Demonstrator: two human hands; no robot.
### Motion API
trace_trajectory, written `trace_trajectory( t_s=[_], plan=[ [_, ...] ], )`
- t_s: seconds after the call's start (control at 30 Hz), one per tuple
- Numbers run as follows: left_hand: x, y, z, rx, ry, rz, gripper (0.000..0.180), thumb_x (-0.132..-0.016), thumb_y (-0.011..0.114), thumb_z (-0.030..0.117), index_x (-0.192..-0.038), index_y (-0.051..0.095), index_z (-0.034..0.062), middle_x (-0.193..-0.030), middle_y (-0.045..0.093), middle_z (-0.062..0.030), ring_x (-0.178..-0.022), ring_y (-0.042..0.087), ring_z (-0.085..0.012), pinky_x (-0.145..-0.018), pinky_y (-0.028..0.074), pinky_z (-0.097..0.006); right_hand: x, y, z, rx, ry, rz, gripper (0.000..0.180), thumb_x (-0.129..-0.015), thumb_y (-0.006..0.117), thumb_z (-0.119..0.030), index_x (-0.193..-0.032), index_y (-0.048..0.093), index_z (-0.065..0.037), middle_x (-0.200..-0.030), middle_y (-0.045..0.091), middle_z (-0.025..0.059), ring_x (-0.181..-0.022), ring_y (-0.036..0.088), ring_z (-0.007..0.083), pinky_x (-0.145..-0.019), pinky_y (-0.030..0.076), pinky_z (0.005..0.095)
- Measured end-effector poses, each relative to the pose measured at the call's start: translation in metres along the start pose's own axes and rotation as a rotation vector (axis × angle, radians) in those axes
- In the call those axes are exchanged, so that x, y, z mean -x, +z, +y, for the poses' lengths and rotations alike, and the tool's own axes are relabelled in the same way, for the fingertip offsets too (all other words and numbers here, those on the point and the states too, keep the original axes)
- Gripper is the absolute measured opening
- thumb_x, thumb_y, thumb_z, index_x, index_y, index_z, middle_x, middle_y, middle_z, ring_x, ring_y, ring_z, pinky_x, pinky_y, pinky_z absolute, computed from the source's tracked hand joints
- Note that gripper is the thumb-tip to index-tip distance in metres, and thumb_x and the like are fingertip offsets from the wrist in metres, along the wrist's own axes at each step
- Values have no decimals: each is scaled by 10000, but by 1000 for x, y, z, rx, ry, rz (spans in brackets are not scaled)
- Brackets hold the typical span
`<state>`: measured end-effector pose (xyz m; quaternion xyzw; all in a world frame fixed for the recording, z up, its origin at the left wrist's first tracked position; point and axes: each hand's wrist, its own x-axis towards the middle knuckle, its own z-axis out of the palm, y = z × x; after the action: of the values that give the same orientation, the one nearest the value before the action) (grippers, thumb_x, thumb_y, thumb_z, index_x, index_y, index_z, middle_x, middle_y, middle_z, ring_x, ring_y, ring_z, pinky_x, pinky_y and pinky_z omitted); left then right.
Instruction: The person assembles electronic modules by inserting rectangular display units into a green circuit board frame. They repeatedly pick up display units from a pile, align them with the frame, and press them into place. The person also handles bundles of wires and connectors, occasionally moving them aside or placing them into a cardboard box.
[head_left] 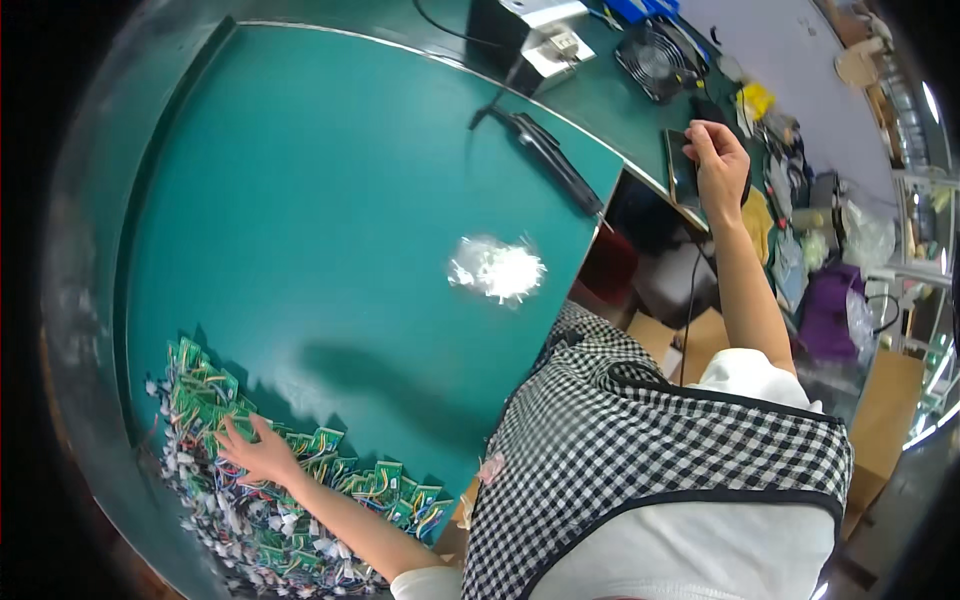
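Note:
My left hand (262, 455) rests with spread fingers on a pile of green circuit boards (375, 484) with coloured wires and white connectors, at the near left of the green work mat (300, 200). It holds nothing that I can see. My right hand (718, 165) is at the far right, beside a dark flat phone-like slab (682, 168). Its thumb and fingers are curled together in a pinch, and what lies between them cannot be made out. A heap of small white pieces (500, 270) lies on the mat between my hands.
A black electric screwdriver (555, 160) with a cord lies at the mat's far right edge. Behind it stand a metal box (550, 45) and a black fan (655, 60). A raised rim (125, 290) borders the mat's left. Cardboard boxes (885, 430) and a purple bag (832, 312) are at right.

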<state>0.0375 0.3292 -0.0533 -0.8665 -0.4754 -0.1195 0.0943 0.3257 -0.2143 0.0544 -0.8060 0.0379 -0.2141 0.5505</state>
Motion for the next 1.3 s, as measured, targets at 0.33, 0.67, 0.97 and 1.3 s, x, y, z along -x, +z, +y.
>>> trace_trajectory(
  t_s=[0.33,0.67,0.97,1.3],
  plan=[
    [174,-69,271,608,779,-608,880,-624,718,366,-1335,253,134,-1392,162,-186,-1285,94,-403,-991,105,-571,115,-71,121,124,473,-355,100,-765,572,-103,-760,600,-7,-643,552,6,-568,503,64,-520,402,219],
    [197,-8,286,726,831,-290,550,-726,635,145,-1236,432,113,-1317,318,-215,-1225,248,-427,-1002,222,-473,125,-154,145,285,415,-498,118,-733,581,-113,-800,600,-18,-696,590,84,-573,537,136,-552,430,262],
    [168,12,307,845,527,-379,375,-880,437,167,-1209,424,-14,-1235,431,-209,-1121,435,-331,-940,344,-381,88,-218,149,-56,549,89,101,-786,568,-88,-825,599,0,-691,559,-6,-634,486,39,-576,396,181],
    [145,-56,396,1106,673,-129,406,-928,348,232,-1238,376,-29,-1223,452,-189,-1111,454,-283,-922,362,-343,194,-200,188,-83,1224,-124,321,-865,488,-306,-913,564,3,-731,585,63,-612,536,102,-539,439,236]
  ],
)
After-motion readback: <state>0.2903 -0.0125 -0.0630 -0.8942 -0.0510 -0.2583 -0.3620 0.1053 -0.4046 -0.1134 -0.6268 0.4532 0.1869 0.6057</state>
